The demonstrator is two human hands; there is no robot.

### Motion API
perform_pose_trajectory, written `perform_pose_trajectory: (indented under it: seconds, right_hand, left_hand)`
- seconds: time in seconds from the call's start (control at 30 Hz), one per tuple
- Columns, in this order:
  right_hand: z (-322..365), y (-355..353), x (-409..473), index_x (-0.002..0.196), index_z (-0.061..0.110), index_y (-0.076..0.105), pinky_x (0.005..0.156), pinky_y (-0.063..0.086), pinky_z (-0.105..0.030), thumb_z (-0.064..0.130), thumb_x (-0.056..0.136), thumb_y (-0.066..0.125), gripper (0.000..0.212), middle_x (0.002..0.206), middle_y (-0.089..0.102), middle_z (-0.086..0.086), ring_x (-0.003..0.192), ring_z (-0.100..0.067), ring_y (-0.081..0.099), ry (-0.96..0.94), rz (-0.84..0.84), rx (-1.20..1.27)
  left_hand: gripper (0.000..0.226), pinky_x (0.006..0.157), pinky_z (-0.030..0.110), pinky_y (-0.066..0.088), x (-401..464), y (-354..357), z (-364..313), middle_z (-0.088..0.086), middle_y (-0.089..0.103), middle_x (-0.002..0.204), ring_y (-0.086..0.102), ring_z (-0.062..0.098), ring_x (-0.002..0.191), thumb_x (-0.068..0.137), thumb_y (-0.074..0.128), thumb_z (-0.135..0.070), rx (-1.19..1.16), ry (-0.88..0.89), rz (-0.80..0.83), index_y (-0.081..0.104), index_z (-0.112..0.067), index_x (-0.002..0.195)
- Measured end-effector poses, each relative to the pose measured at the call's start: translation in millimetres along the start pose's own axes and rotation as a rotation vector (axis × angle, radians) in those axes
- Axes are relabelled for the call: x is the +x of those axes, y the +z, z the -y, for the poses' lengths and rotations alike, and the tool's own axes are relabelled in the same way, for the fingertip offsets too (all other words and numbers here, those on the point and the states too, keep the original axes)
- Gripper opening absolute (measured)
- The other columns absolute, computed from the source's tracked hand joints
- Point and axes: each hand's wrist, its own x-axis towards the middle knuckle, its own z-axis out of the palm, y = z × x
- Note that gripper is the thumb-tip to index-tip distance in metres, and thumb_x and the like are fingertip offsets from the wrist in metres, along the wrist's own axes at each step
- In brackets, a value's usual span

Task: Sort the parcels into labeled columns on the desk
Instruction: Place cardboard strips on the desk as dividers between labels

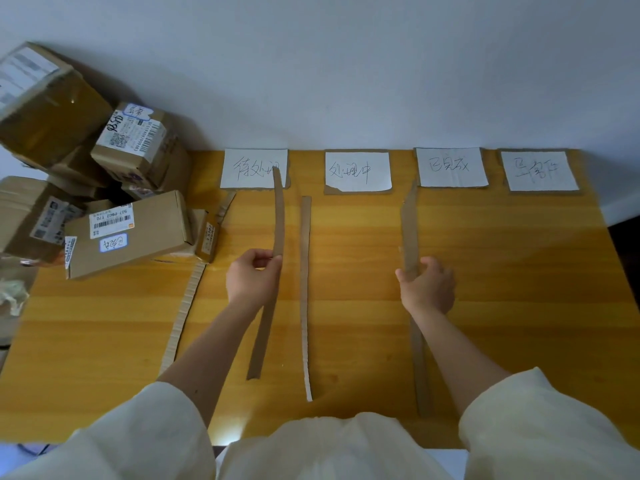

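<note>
Several cardboard parcels are piled at the left end of the wooden desk. Along the back edge lie several white handwritten label cards. My left hand pinches a long cardboard strip, lifted and curving up over the leftmost card. My right hand presses on another long cardboard strip that lies flat between the second and third cards. A third strip lies on the desk between my hands.
A corrugated strip lies on the left, below the parcel pile. A short cardboard piece rests by the leftmost card. A white wall stands behind the desk. The desk's right edge drops off beyond the fourth card.
</note>
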Motion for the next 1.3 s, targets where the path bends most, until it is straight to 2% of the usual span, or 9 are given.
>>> perform_pose_trajectory:
  seconds: [0.17, 0.3, 0.43, 0.6, 0.67, 0.9, 1.07, 1.2, 1.3]
  right_hand:
    - [30.2, -10.5, -15.0, 0.109, 0.025, 0.062, 0.071, 0.045, -0.025, 0.039, 0.098, 0.054, 0.02, 0.112, 0.063, 0.002, 0.099, -0.014, 0.059, -0.247, 0.282, 0.38]
    - [47.0, -19.3, -32.5, 0.117, 0.03, 0.057, 0.069, 0.047, -0.021, 0.041, 0.093, 0.062, 0.026, 0.103, 0.064, 0.005, 0.095, -0.013, 0.063, -0.356, 0.468, 0.49]
    - [40.1, -28.9, -37.4, 0.125, 0.03, 0.056, 0.072, 0.054, -0.023, 0.037, 0.085, 0.075, 0.045, 0.101, 0.066, 0.011, 0.085, -0.006, 0.066, -0.445, 0.368, 0.511]
    - [18.3, -41.2, -29.4, 0.122, 0.025, 0.064, 0.067, 0.054, -0.023, 0.036, 0.082, 0.077, 0.044, 0.094, 0.069, 0.012, 0.071, -0.004, 0.065, -0.45, 0.139, 0.441]
    - [7.7, -47.8, -25.9, 0.126, 0.026, 0.063, 0.068, 0.056, -0.031, 0.039, 0.082, 0.075, 0.046, 0.098, 0.068, 0.013, 0.069, -0.005, 0.064, -0.445, 0.096, 0.427]
    - [-29.5, -72.7, -14.8, 0.127, 0.03, 0.062, 0.057, 0.05, -0.025, 0.044, 0.087, 0.069, 0.043, 0.097, 0.067, 0.016, 0.064, -0.004, 0.06, -0.417, -0.046, 0.363]
    - [-58.6, -91.7, 1.9, 0.13, 0.029, 0.061, 0.057, 0.047, -0.021, 0.036, 0.089, 0.069, 0.042, 0.101, 0.067, 0.013, 0.067, -0.005, 0.059, -0.315, -0.127, 0.339]
    - [-88.9, -107.9, 21.6, 0.13, 0.025, 0.06, 0.066, 0.051, -0.027, 0.036, 0.091, 0.066, 0.041, 0.107, 0.067, 0.012, 0.077, -0.008, 0.061, -0.195, -0.174, 0.321]
    - [-110.5, -117.5, 37.5, 0.131, 0.025, 0.059, 0.066, 0.049, -0.029, 0.036, 0.092, 0.064, 0.04, 0.11, 0.069, 0.01, 0.081, -0.01, 0.06, -0.1, -0.203, 0.311]
  left_hand:
    - [0.009, 0.066, 0.029, 0.058, -6.1, 19.3, -23.1, 0.0, 0.071, 0.087, 0.069, 0.017, 0.084, 0.087, 0.07, -0.024, -0.258, -0.064, 0.181, 0.067, -0.017, 0.09]
    - [0.011, 0.061, 0.025, 0.059, -19.2, 41.0, -49.1, 0.004, 0.068, 0.085, 0.07, 0.017, 0.074, 0.089, 0.067, -0.012, -0.415, -0.104, 0.329, 0.063, -0.004, 0.096]
    - [0.009, 0.07, 0.031, 0.06, -27.3, 62.7, -69.5, 0.01, 0.071, 0.089, 0.07, 0.02, 0.078, 0.088, 0.069, -0.012, -0.465, -0.119, 0.403, 0.064, -0.007, 0.093]
    - [0.006, 0.065, 0.025, 0.054, -40.8, 89.8, -90.6, 0.002, 0.071, 0.082, 0.067, 0.014, 0.073, 0.087, 0.07, -0.014, -0.428, -0.07, 0.484, 0.064, -0.014, 0.087]
    - [0.006, 0.068, 0.027, 0.055, -47.5, 103.5, -97.4, 0.003, 0.07, 0.084, 0.066, 0.015, 0.075, 0.087, 0.07, -0.014, -0.402, -0.047, 0.512, 0.064, -0.015, 0.086]
    - [0.005, 0.08, 0.036, 0.059, -71.2, 149.2, -117.1, 0.009, 0.073, 0.096, 0.07, 0.024, 0.09, 0.087, 0.069, -0.015, -0.344, 0.01, 0.628, 0.068, -0.016, 0.091]
    - [0.038, 0.083, 0.028, 0.049, -76.8, 170.5, -113.3, -0.004, 0.061, 0.126, 0.058, 0.017, 0.115, 0.087, 0.069, -0.028, 0.096, 0.303, 0.635, 0.061, -0.028, 0.123]
    - [0.073, 0.114, 0.041, 0.03, -70.0, 173.3, -86.3, -0.005, 0.023, 0.159, 0.02, 0.02, 0.146, 0.084, 0.071, -0.037, 0.592, 0.556, 0.626, 0.034, -0.033, 0.147]
    - [0.095, 0.119, 0.042, 0.013, -70.6, 174.8, -68.0, -0.007, -0.004, 0.163, -0.003, 0.017, 0.15, 0.081, 0.072, -0.045, 0.815, 0.633, 0.635, 0.012, -0.033, 0.154]
